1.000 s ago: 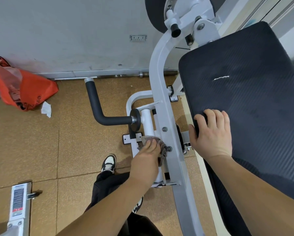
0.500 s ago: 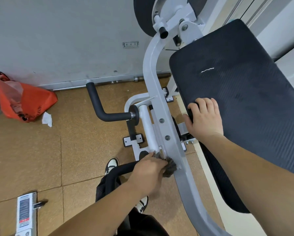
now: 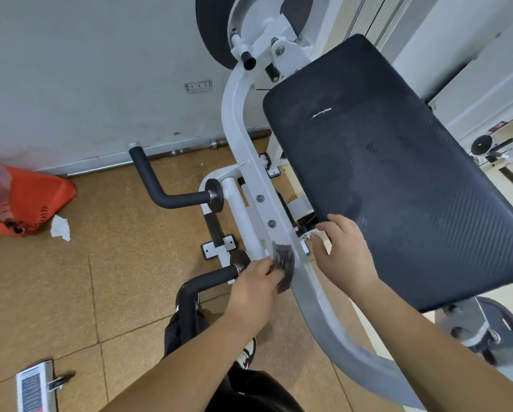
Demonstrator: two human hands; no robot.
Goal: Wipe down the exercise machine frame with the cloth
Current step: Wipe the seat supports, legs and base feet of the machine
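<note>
Left grip [image 3: 253, 289] pinches one cloth [image 3: 284, 261] against white frame [image 3: 236, 120]; right grip [image 3: 343, 251] relaxed, resting on one black pad [image 3: 398, 173].

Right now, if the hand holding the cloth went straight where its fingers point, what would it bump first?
The white frame bar, probably. The left hand points up-right, and its cloth looks pressed against that bar, though depth is unclear.

Blk trousers [image 3: 250, 392], blk/wht sneaker [image 3: 247, 354]
</note>
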